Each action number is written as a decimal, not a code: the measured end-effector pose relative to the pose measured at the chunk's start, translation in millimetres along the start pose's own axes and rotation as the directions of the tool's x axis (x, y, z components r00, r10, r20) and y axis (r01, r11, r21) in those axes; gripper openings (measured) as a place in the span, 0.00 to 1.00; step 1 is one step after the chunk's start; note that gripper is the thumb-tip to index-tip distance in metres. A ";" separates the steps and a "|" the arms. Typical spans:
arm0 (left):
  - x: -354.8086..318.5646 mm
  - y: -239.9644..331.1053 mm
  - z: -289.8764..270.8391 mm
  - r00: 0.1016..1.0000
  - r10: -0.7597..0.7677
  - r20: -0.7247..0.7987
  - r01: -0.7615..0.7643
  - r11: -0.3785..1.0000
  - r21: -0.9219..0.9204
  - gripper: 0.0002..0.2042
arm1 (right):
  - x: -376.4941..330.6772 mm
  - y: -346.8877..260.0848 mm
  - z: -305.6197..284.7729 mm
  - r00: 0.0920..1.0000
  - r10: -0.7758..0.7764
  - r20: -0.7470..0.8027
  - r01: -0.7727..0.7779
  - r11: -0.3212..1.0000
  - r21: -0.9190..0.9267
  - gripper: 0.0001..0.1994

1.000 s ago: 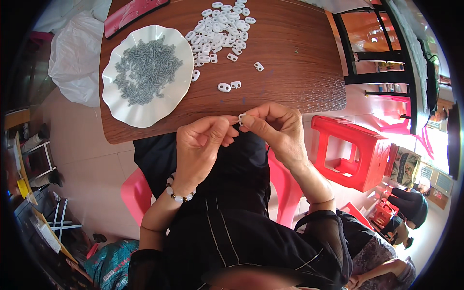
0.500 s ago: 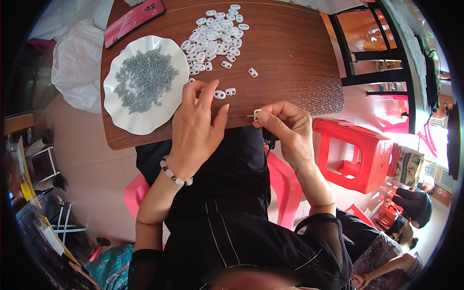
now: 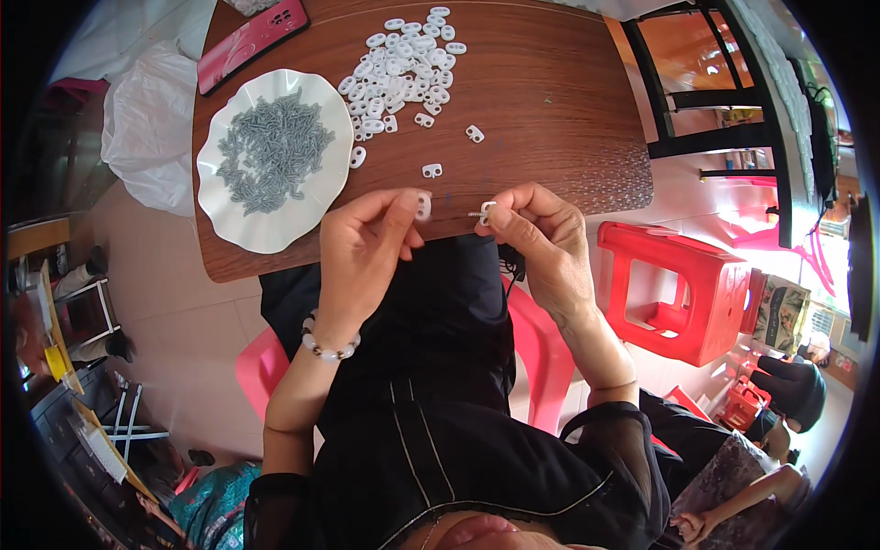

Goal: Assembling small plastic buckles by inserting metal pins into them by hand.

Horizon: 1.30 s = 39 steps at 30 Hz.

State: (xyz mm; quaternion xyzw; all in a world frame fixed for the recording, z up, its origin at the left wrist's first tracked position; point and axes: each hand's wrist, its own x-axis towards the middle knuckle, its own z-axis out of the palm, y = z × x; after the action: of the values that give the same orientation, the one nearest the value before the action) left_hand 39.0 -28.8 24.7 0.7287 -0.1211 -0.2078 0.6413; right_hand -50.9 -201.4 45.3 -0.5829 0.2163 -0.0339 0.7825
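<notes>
Between thumb and fingers, my left hand (image 3: 365, 246) pinches a white two-hole cord lock piece (image 3: 423, 206), slightly blurred. To its right, my right hand (image 3: 550, 246) grips another white cord lock piece (image 3: 486, 209), and a small metal spring (image 3: 474, 214) sticks out of it toward the left hand. Both hands are over the table's near edge, a short gap apart. Single white pieces lie beyond them: one with a notched end (image 3: 432, 170) and one farther right (image 3: 474, 134). A heap of white cord lock pieces (image 3: 403, 69) lies at the back.
A white scalloped plate (image 3: 213, 197) full of small grey springs (image 3: 275, 151) stands at the left of the brown wooden table (image 3: 550, 110). Behind it lies a pink phone (image 3: 252, 44). A red stool (image 3: 678, 293) stands right; a plastic bag (image 3: 147, 128) hangs left.
My left hand has picked up a white cord lock piece from the table and drawn it back toward me. The right hand has stayed nearly in place with its piece and spring.
</notes>
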 end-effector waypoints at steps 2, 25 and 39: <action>-8.2 2.3 -3.7 0.969 -0.194 0.156 0.238 0.905 -0.351 0.12 | -1.3 -0.1 3.1 1.000 -0.001 0.029 0.001 1.000 0.014 0.07; -24.2 -14.2 6.1 0.999 -0.028 -0.036 0.011 0.915 -0.404 0.10 | -18.0 -0.9 24.3 0.987 0.113 0.116 -0.120 0.991 0.056 0.06; -33.0 -15.6 4.8 0.984 -0.149 0.095 0.176 0.827 -0.533 0.08 | -14.4 6.3 25.7 0.985 0.104 0.138 -0.118 0.989 0.095 0.07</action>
State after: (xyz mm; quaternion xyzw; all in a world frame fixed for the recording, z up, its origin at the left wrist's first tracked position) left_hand 6.3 -16.1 13.8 0.5211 -0.0109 -0.3050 0.7970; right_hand -55.4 -172.0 49.6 -0.5300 0.1940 0.0376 0.8246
